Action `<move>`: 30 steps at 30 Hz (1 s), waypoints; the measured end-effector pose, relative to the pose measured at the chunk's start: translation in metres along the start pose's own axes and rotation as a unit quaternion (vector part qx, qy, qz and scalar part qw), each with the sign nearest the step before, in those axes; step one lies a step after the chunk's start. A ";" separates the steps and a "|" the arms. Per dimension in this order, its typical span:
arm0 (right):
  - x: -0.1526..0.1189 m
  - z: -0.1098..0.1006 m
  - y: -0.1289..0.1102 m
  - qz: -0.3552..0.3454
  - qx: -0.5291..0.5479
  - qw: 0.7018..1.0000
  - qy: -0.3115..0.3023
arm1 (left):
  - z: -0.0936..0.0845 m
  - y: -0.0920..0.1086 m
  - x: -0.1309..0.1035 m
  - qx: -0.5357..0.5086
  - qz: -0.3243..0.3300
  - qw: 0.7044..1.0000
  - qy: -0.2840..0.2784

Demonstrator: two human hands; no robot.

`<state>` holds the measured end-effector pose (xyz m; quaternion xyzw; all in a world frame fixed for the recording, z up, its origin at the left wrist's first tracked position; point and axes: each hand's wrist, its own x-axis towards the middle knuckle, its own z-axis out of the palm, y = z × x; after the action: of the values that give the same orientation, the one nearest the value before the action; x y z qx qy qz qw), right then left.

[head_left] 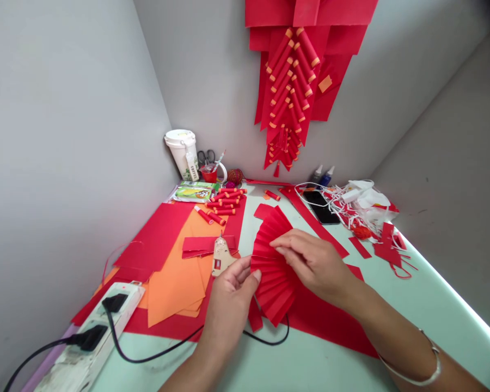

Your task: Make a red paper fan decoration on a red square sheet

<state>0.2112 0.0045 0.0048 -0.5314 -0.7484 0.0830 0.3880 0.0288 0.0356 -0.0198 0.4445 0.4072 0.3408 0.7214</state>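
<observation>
A pleated red paper fan (pixel 274 291) is spread out above the table, its folds fanning toward the left. My left hand (pixel 234 288) pinches the fan's outer edge between thumb and fingers. Over the fan's upper right part, my right hand (pixel 310 261) has its thumb and index finger pressed together at the pleats; whether a fold is caught between the fingertips is hard to see. Just behind my left hand lies a beige glue gun (pixel 220 255), resting near folded red paper strips (pixel 191 246).
Orange paper sheets (pixel 173 277) and a power strip (pixel 93 332) with black cords lie left. Small red paper rolls (pixel 224 204), a white cup (pixel 182 155) and a phone (pixel 322 207) sit farther back. Scraps (pixel 359 204) pile up right. A red paper decoration (pixel 289 81) hangs on the wall.
</observation>
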 end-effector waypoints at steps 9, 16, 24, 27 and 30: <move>0.000 -0.031 -0.001 0.035 -0.082 0.995 0.045 | -0.002 0.007 -0.003 -0.064 -0.001 0.998 0.015; -0.002 -0.026 0.000 0.052 -0.093 0.993 -0.055 | -0.002 0.010 -0.003 -0.084 0.010 0.996 0.026; -0.004 -0.011 0.004 -0.007 -0.209 0.975 -0.074 | -0.001 0.009 -0.003 -0.071 -0.001 0.997 0.035; -0.003 -0.007 0.006 -0.019 -0.242 0.967 -0.073 | -0.001 0.008 -0.002 -0.061 -0.004 0.997 0.038; -0.003 -0.004 0.009 -0.023 -0.248 0.966 -0.070 | -0.002 0.007 -0.002 -0.049 -0.003 0.998 0.045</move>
<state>0.2210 0.0044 0.0015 -0.5863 -0.7830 -0.0776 0.1926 0.0252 0.0376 -0.0137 0.3913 0.4234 0.3784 0.7242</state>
